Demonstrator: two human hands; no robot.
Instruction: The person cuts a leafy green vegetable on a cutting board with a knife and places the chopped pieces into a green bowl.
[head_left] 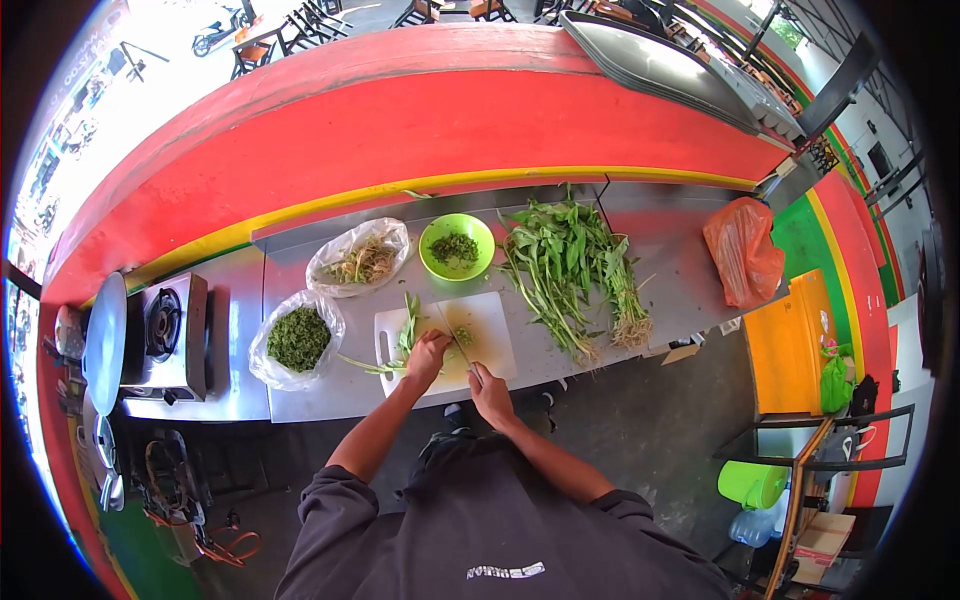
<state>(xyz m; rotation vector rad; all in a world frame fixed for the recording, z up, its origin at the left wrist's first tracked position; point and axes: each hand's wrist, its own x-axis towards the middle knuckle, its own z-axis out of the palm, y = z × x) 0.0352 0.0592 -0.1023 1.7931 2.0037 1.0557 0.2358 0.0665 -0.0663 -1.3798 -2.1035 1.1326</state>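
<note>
A white cutting board (pixel 495 340) lies on the steel counter near its front edge. My left hand (pixel 428 355) is closed on leafy green stems (pixel 408 325) at the board's left part. My right hand (pixel 491 392) grips the handle of a knife (pixel 459 347), whose blade points away over the board, close to my left fingers. Small chopped green bits lie beside the blade. Behind the board stands a green bowl (pixel 482 267) with chopped greens inside. To the right lies a big pile of long-stemmed leafy greens (pixel 567 250) with roots.
Left of the board are a plastic bag of chopped greens (pixel 298 339) and a bag of root ends (pixel 362 262). A gas stove (pixel 170 335) stands farther left. An orange plastic bag (pixel 742 252) sits at the counter's right end. A red wall (pixel 450 125) runs behind.
</note>
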